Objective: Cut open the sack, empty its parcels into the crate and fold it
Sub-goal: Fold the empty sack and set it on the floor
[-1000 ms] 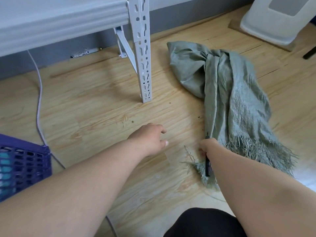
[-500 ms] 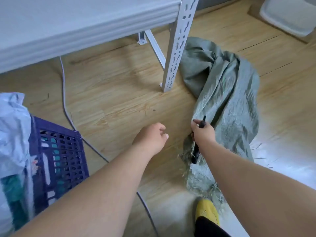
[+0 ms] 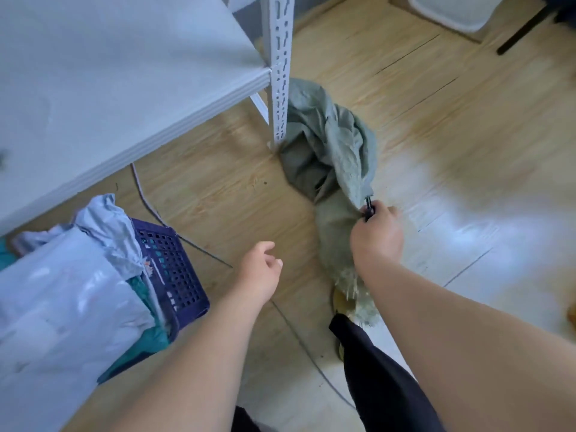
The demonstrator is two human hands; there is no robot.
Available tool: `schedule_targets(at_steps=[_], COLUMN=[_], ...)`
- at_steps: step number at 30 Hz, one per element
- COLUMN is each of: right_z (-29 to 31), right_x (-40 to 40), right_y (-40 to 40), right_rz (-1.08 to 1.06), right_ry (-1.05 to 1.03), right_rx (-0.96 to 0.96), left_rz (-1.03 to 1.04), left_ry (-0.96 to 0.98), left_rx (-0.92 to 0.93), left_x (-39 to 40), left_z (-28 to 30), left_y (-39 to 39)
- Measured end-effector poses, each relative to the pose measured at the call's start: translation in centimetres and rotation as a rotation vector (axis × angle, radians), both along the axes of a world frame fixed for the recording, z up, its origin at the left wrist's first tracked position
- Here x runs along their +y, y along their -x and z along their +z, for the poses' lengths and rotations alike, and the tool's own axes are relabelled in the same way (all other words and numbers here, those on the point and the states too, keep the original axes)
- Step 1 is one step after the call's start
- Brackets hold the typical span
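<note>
The empty grey-green woven sack (image 3: 327,145) lies crumpled on the wooden floor beside the shelf leg, its frayed cut end (image 3: 352,285) near my foot. My right hand (image 3: 375,235) grips the sack's fabric together with a small black cutter (image 3: 368,208) and lifts the cloth off the floor. My left hand (image 3: 260,272) hovers over the floor with loosely curled fingers, holding nothing. The purple crate (image 3: 174,266) stands at the lower left, piled with grey and teal parcels (image 3: 62,288).
A grey metal shelf (image 3: 109,73) with a perforated upright leg (image 3: 279,73) overhangs the upper left. A thin cable (image 3: 199,247) runs across the floor. A white plastic bin (image 3: 452,10) sits at the top right. My dark trouser leg (image 3: 374,378) fills the bottom middle.
The view rose and swung left, bringing the crate and parcels into sight. My right hand lifted the sack upward and rightward, bunching it near the shelf leg. My left hand stayed empty.
</note>
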State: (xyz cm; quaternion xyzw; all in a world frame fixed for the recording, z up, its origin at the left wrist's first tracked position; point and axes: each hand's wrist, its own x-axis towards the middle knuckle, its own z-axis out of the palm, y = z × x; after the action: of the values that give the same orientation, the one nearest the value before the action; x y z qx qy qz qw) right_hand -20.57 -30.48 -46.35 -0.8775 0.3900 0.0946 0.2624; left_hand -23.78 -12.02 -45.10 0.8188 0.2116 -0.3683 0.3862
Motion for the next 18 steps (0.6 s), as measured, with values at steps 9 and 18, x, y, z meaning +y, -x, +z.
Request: schedule_targets(at_steps=[9, 18], right_z=[19.8, 33.6], right_x=[-7.6, -16.5], right_y=[-1.1, -3.7], right_rz=[0.082, 0.450], right_ry=[-0.048, -0.074], right_rx=[-0.340, -0.502], left_rz=[-0.290, -0.597], left_ry=[-0.033, -0.185], left_rx=[-0.228, -0.389], left_x=[-8.8, -21.5], left_z=[15.1, 28.3], left_y=[-2.7, -8.4])
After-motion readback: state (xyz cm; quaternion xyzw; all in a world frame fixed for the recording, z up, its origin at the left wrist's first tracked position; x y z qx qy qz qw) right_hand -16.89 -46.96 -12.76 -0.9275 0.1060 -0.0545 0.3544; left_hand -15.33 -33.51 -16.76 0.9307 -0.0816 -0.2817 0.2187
